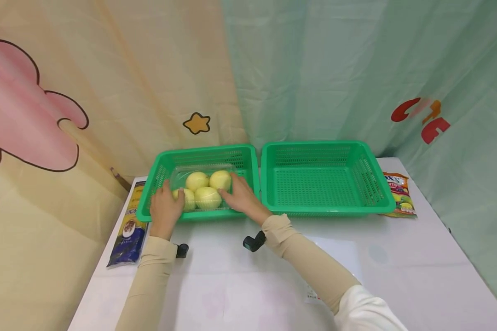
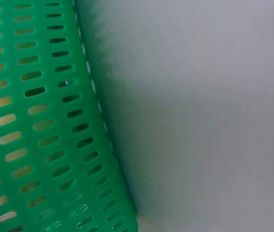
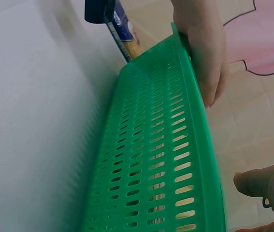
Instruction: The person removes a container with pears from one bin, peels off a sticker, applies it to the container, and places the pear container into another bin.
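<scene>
A clear plastic box [image 1: 181,173] of pale yellow round fruits [image 1: 207,198] lies in the left green basket [image 1: 248,158]. At the box's left end, my left hand [image 1: 164,208] holds it, thumb over the near left fruit. My right hand [image 1: 242,195] grips the right end, its thumb near the front fruit. Both hands reach in over the basket's front rim. In the right wrist view, the left hand [image 3: 205,53] bends over the rim and the right thumb [image 3: 255,182] shows at the edge. Only the basket's slotted wall [image 2: 45,116] appears in the left wrist view.
A second green basket [image 1: 314,184] stands close on the right, with an orange snack bag [image 1: 399,195] beside it. To the left lies a blue and yellow packet [image 1: 128,230]. A white sheet [image 1: 339,255] is partly under my right forearm. A curtain [image 1: 273,82] hangs behind.
</scene>
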{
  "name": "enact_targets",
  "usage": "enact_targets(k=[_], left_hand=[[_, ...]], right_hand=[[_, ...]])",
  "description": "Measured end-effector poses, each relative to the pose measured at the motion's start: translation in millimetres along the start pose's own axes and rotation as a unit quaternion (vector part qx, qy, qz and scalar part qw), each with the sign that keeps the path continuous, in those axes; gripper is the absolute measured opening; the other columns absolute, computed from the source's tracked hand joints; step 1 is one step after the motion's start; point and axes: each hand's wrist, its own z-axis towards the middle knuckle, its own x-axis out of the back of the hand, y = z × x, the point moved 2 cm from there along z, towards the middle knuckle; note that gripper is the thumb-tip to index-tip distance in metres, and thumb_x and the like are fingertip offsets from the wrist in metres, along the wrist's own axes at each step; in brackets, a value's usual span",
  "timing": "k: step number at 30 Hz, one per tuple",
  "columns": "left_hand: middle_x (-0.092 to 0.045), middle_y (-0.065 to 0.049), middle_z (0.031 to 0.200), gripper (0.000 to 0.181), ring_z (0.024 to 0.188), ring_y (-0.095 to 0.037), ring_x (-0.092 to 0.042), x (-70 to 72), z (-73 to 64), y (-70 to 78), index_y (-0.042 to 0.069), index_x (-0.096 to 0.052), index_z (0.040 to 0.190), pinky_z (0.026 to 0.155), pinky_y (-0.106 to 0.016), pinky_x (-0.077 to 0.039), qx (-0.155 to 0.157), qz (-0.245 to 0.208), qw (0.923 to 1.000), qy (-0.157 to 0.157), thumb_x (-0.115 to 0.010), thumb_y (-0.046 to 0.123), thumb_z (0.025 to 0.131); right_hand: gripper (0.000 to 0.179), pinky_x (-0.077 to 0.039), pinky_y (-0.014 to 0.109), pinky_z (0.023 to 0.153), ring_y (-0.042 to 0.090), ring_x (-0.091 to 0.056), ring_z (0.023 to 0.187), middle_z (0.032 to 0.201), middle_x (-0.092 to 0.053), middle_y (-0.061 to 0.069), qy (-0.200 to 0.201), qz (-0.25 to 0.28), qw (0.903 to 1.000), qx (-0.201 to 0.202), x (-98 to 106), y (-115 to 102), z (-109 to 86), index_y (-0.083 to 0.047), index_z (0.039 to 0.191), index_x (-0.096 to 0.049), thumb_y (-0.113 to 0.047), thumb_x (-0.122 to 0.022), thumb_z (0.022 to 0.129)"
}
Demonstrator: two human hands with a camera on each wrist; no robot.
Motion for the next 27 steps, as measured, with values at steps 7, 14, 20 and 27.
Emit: enact_targets(k=[7,14,20,27], left_hand=[[-0.047,-0.038,0.142,0.067,0.127,-0.061,-0.045,-0.3,3.5,0.7,-0.004,-0.029,0.154,0.102,-0.074,-0.038,0.002,0.016,0.9999,0.004,-0.046,0.036,0.103],[-0.052,-0.04,0.135,0.067,0.119,-0.062,-0.051,-0.6,5.4,-1.4,-0.005,-0.029,0.154,0.096,-0.072,-0.042,0.001,0.026,0.9996,0.002,-0.045,0.036,0.103],[-0.054,-0.041,0.133,0.069,0.115,-0.061,-0.054,-1.1,10.6,-3.8,-0.006,-0.027,0.154,0.093,-0.073,-0.044,0.002,0.03,0.9995,-0.008,-0.043,0.038,0.104],[-0.05,-0.04,0.139,0.07,0.117,-0.063,-0.052,0.2,15.0,-6.2,-0.003,-0.022,0.157,0.094,-0.074,-0.043,0.027,0.033,0.9985,-0.035,-0.04,0.039,0.105]], right_hand=[[0.069,-0.038,0.055,0.116,0.038,-0.043,0.142,0.153,-0.042,0.024,0.007,0.003,1.0,-0.004,-1,2,2.4,0.0,0.155,-0.031,-0.032,-0.058,0.1],[0.07,-0.036,0.055,0.118,0.039,-0.041,0.143,0.153,-0.042,0.025,0.005,0.0,0.9999,-0.013,-1,4,4.1,0.001,0.154,-0.031,-0.033,-0.058,0.1],[0.07,-0.034,0.054,0.119,0.039,-0.038,0.146,0.153,-0.042,0.025,0.0,0.003,0.9996,-0.028,-2,1,4.7,0.002,0.154,-0.031,-0.033,-0.058,0.1],[0.076,-0.034,0.056,0.119,0.044,-0.035,0.147,0.158,-0.033,0.027,-0.014,0.012,0.9978,-0.065,-8,0,5.0,0.001,0.157,-0.023,-0.036,-0.056,0.1]])
